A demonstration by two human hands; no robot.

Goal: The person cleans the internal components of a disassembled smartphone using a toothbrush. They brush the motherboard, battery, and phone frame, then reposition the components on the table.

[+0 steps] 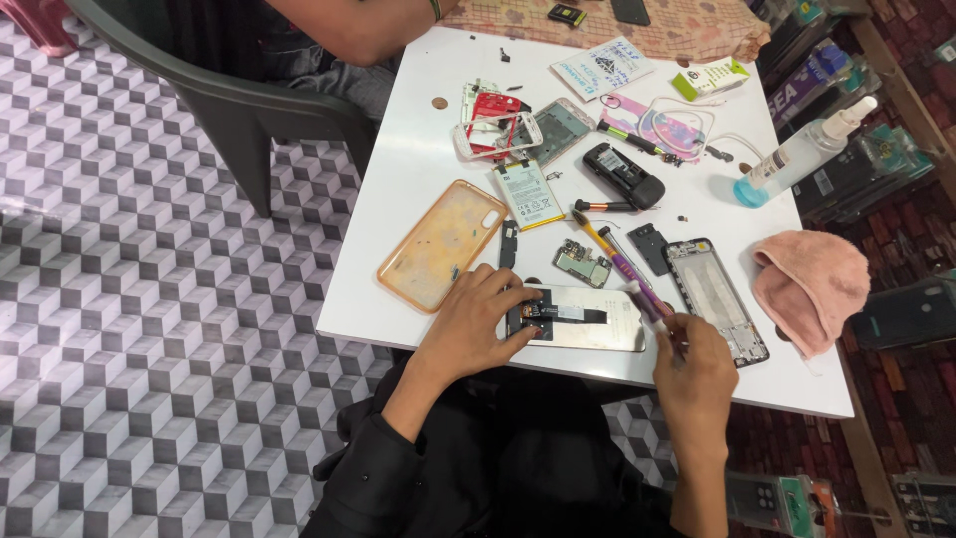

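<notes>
An opened phone body (588,319) lies flat near the front edge of the white table (418,149). My left hand (473,324) rests on its left end and presses it down with the fingertips. My right hand (692,364) hovers at the phone's right end and holds a thin purple tool (642,294) that slants up and to the left above the phone. A small green circuit board (582,263) sits just behind the phone.
An orange phone case (443,244), a battery (527,194), a phone frame (717,299), a pink cloth (812,284), a spray bottle (802,154) and small parts litter the table. Another person sits on a dark chair (249,110) at the far side.
</notes>
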